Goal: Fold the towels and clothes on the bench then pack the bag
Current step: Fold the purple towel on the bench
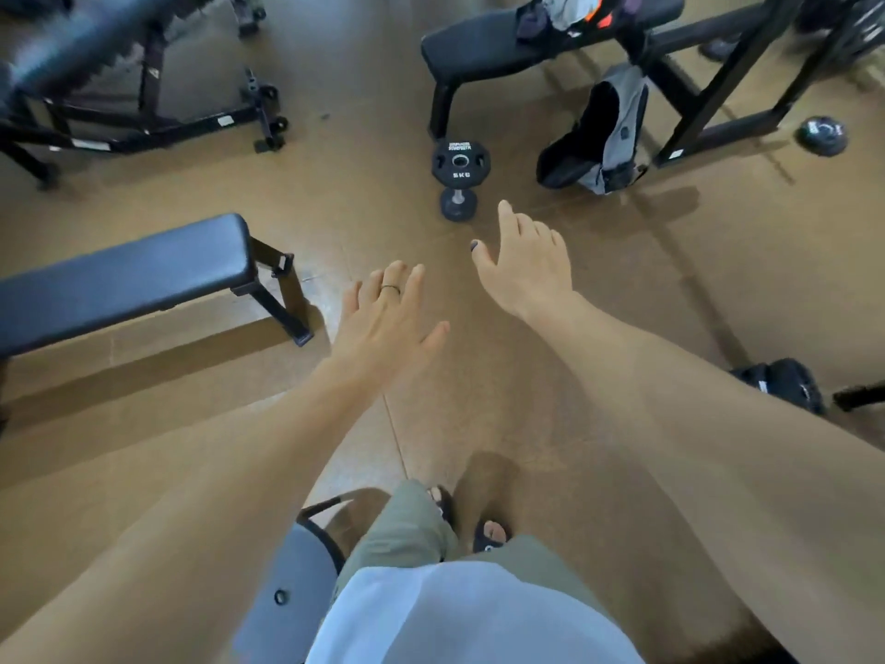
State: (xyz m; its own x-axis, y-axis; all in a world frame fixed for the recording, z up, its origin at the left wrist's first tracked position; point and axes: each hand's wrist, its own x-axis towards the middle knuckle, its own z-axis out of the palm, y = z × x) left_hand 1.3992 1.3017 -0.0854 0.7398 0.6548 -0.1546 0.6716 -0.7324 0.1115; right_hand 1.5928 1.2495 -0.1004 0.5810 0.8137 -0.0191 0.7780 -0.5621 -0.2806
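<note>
My left hand [388, 318] and right hand [527, 266] hang empty, fingers spread. The heap of clothes [560, 12] lies on the bench [479, 50] well beyond my right hand, the bag [598, 136] slumped below. Likely soft and light; I'd pinch corners.

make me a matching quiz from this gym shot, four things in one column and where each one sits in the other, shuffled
Things:
1. pile of clothes
2. bag
3. weight plate
4. ring

Places:
A. on the floor, leaning by the far bench's leg
B. on a finger of the left hand
C. on top of the far bench
D. slumped open on the floor beside the far bench

Pairs: 1-C, 2-D, 3-A, 4-B
</note>
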